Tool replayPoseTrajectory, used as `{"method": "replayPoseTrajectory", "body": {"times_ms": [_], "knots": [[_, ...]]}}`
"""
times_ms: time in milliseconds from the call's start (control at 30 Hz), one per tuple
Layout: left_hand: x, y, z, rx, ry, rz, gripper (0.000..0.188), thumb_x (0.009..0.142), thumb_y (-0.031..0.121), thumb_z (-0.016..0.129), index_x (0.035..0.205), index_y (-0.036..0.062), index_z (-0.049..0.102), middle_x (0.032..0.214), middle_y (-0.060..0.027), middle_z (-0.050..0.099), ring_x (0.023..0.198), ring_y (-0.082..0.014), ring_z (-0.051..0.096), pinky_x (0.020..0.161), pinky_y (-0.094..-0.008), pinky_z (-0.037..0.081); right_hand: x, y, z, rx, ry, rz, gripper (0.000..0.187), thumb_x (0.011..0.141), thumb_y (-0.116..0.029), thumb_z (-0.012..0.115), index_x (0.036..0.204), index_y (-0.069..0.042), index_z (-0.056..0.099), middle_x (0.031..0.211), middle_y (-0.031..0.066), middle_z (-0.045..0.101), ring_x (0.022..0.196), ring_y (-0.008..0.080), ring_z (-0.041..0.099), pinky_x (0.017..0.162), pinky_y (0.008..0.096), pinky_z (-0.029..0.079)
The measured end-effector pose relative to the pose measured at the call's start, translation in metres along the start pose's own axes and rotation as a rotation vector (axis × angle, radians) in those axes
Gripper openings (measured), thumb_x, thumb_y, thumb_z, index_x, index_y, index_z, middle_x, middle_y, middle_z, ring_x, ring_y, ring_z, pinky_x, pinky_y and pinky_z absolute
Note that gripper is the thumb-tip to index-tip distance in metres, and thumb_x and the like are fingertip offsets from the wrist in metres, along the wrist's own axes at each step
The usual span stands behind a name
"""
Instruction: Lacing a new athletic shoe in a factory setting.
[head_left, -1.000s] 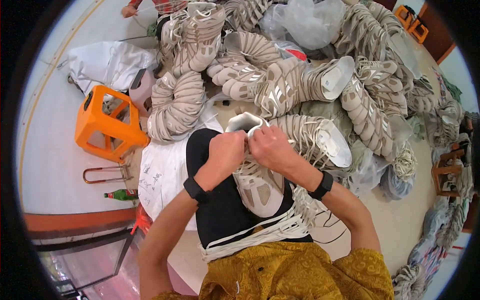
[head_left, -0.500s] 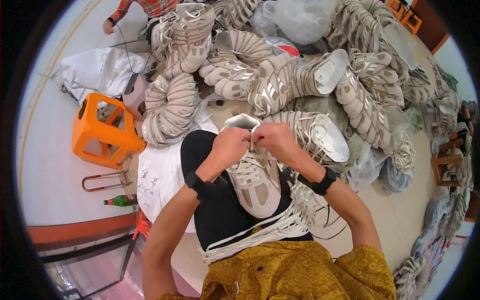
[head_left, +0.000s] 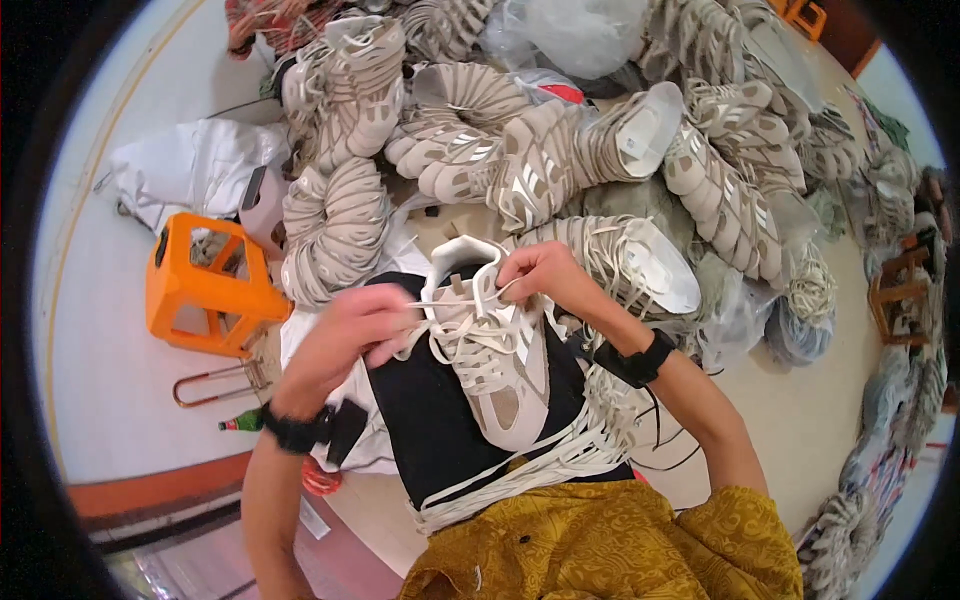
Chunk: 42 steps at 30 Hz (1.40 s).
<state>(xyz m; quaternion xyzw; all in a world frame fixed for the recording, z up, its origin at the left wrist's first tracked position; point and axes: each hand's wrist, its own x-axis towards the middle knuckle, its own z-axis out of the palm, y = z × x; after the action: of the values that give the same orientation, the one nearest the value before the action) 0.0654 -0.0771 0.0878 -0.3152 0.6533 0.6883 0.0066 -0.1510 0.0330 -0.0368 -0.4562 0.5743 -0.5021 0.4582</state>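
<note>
A beige and white sneaker rests on the black cloth over my lap, its toe toward me. Cream laces criss-cross its front. My left hand, slightly blurred, is closed on a lace left of the shoe's collar. At the collar's right side, my right hand pinches a lace between thumb and fingers. A stretch of shoelace runs taut across the tongue between both hands. A bundle of loose cream laces lies across my lap, below the toe.
Stacked rows of similar sneakers fill the floor ahead. An orange plastic stool stands to the left, near a green bottle. Clear plastic bags lie among the shoes. Another person's red patterned sleeve shows at the far left.
My hands were together at the top of the shoe; now they are apart. The left hand has moved left and down, drawing the lace sideways. The other person's arm has shifted.
</note>
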Motion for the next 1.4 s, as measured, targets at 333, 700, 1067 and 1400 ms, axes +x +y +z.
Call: {"method": "replayPoseTrajectory", "body": {"times_ms": [333, 700, 1067, 1400], "knots": [[-0.004, -0.007, -0.021, -0.395, 0.318, 0.292, 0.006, 0.079, 0.005, 0.052, 0.078, 0.0012, 0.048, 0.058, -0.0055, 0.047, 0.046, -0.0111, 0.044, 0.041, -0.0227, 0.036, -0.029, 0.051, 0.001, 0.735, 0.077, 0.1, 0.023, 0.065, 0.001, 0.064, 0.087, 0.001, 0.06, 0.079, 0.0058, 0.062, 0.07, 0.011, 0.058, 0.066, 0.0219, 0.045], [0.095, -0.031, 0.05, 1.088, 0.165, 0.284, 0.024, 0.075, 0.021, 0.059, 0.083, -0.0017, 0.054, 0.078, -0.0163, 0.056, 0.071, -0.0306, 0.054, 0.066, -0.0356, 0.043, -0.079, 0.16, -0.036, 0.613, 0.268, 0.432, 0.016, 0.067, -0.005, 0.064, 0.083, -0.001, 0.061, 0.071, 0.0022, 0.06, 0.058, 0.0064, 0.052, 0.052, 0.0189, 0.039], [0.037, 0.014, -0.105, 0.361, 0.82, 0.288, 0.034, 0.087, 0.025, 0.044, 0.104, -0.003, 0.054, 0.092, -0.0039, 0.057, 0.082, -0.0098, 0.05, 0.076, -0.0228, 0.039, -0.024, 0.177, -0.065, 0.521, 0.316, 0.426, 0.015, 0.069, -0.003, 0.062, 0.083, 0.001, 0.06, 0.067, 0.002, 0.059, 0.054, 0.0064, 0.048, 0.05, 0.0183, 0.037], [0.072, 0.0, -0.16, 0.235, 0.83, 0.227, 0.035, 0.088, 0.024, 0.044, 0.105, -0.0052, 0.053, 0.098, -0.0047, 0.056, 0.084, -0.0097, 0.051, 0.078, -0.0235, 0.04, 0.048, 0.207, -0.009, 0.422, -0.339, 0.346, 0.04, 0.075, -0.017, 0.062, 0.11, -0.001, 0.052, 0.087, 0.0089, 0.061, 0.078, 0.013, 0.056, 0.072, 0.0265, 0.044]]}}
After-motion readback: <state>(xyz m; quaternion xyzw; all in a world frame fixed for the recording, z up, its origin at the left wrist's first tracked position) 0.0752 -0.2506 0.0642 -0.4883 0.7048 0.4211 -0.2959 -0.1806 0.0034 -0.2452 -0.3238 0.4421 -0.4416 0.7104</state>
